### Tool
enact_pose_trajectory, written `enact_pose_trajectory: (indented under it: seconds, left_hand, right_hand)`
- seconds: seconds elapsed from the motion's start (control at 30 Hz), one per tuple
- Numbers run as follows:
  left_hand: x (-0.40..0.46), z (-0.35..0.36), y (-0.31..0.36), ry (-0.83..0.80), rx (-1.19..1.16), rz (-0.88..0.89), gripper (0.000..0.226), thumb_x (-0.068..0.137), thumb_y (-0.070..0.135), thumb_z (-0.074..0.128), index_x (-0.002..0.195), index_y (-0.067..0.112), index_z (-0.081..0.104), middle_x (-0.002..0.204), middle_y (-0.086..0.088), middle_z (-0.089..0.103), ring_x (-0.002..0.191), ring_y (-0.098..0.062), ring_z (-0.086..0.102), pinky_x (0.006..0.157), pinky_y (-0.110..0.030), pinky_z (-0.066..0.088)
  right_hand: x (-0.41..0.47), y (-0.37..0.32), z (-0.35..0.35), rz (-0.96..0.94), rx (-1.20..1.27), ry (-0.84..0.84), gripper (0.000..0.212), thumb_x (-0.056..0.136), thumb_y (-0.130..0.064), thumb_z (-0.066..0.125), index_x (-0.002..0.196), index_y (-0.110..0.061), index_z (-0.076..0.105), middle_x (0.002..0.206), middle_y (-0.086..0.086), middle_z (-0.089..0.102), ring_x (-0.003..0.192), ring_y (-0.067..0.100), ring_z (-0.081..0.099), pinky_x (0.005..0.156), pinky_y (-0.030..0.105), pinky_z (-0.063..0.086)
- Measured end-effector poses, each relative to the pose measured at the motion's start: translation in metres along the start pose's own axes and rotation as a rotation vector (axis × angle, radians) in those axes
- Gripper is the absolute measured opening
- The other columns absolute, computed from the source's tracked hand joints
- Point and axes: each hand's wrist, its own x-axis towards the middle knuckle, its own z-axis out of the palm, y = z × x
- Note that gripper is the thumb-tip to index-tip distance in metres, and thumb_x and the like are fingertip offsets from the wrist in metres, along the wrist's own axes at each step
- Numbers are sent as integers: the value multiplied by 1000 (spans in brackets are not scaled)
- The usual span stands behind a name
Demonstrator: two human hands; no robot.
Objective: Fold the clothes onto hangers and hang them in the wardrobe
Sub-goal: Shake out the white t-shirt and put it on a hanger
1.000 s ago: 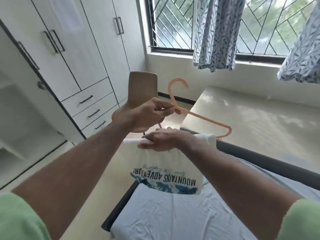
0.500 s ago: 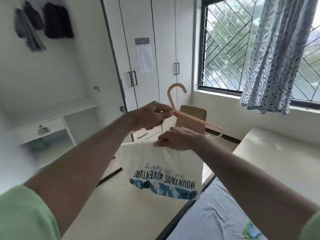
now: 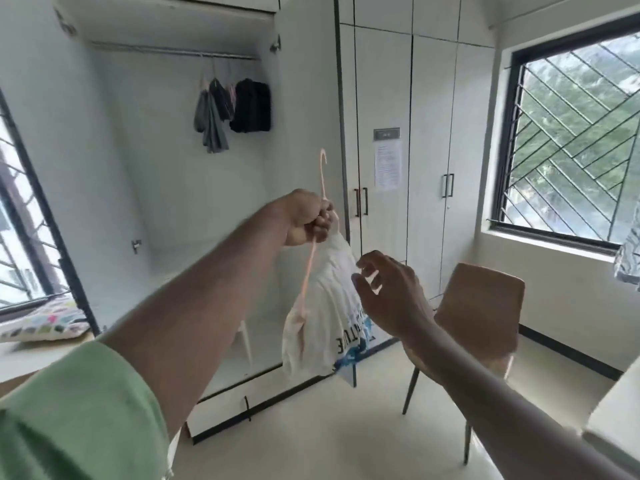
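Since half a second ago, the right hand has been lifted off the white printed T-shirt and hovers just beside it, fingers loosely curled, nothing held. The left hand's grip is clenched on the neck of the peach hanger, from which the shirt is draped. The open wardrobe is now faced. Dark garments are already hung on the rail. Hooking this hanger on is judged still to be done.
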Motion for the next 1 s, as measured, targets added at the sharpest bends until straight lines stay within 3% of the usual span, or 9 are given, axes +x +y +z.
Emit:
enact_pose_trajectory:
  seconds: [0.1,0.17,0.27,0.4,0.47,0.57,0.77,0.9,1.0]
  left_hand:
    - [23,-25,16,86,-68,20,34,108,3,26,81,5,48,60,-8,52,51,-17,53,40,-22,48]
    - [40,-44,26,125,-83,49,33,109,5,25,89,-6,50,72,-20,64,56,-27,68,46,-32,57]
    - [67,-74,45,150,-80,74,41,110,7,22,85,-8,52,66,-23,69,68,-32,71,62,-42,61]
    - [96,-108,64,224,-21,103,40,111,9,20,92,-8,50,78,-23,69,80,-33,68,83,-44,57]
    - [116,-128,74,272,-12,133,28,111,10,21,106,-6,44,87,-22,68,85,-34,70,86,-49,57]
    - [141,-154,87,325,15,147,23,111,14,26,114,0,44,94,-18,73,85,-29,74,73,-45,60]
    - [187,-209,104,351,84,176,33,112,21,28,100,3,52,111,-20,73,106,-29,72,92,-47,56]
    - [223,-265,110,340,153,203,32,111,26,32,114,5,56,95,-10,77,87,-23,75,72,-37,54]
    - [247,-315,115,375,211,269,24,109,27,38,96,14,55,85,-4,77,80,-21,73,70,-34,44]
  right_hand:
    - [17,-23,32,91,333,-125,51,90,-63,41,110,-25,70,103,-9,74,81,4,70,68,39,61]
    - [33,-32,48,97,521,-177,64,88,-72,33,106,-24,72,95,-7,75,81,6,72,65,34,60]
    - [67,-36,72,110,653,-179,52,85,-76,33,95,-40,69,85,-14,74,76,5,73,60,28,59]
    - [114,-41,94,145,548,-231,52,76,-81,55,105,-38,66,87,-11,76,78,7,74,63,43,63]
    - [152,-48,107,160,449,-245,35,83,-58,64,107,-32,65,85,-9,74,77,7,71,64,38,61]
    - [200,-52,129,173,301,-202,22,88,-23,57,110,-23,63,88,-4,66,77,13,62,60,29,49]
    - [262,-52,196,110,153,-86,24,100,-36,55,95,-16,67,72,-2,59,74,30,61,63,36,50]
    - [306,-55,256,115,208,43,41,106,-39,40,88,-14,67,69,4,61,67,31,56,58,38,43]
    - [344,-68,300,93,208,70,43,106,-43,39,87,-15,66,70,6,61,67,32,57,58,39,45]
